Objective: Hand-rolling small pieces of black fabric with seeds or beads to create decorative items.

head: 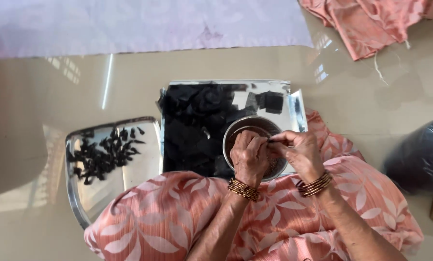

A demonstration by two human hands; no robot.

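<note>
My hands pinch one small black piece over the steel bowl [255,126].
Left hand [248,157] and right hand [301,153] both grip the black piece [270,140] by fingertips; it seems light, thin, easily crushed.

A glossy beige tiled floor [42,87] is reflecting bright window light in pale patches. A pale lilac sheet of cloth [144,24] is lying across the top. A crumpled salmon-pink fabric [371,21] is resting top right, and what is possibly a dark plastic bag [419,154] is sitting at the right edge.
</note>
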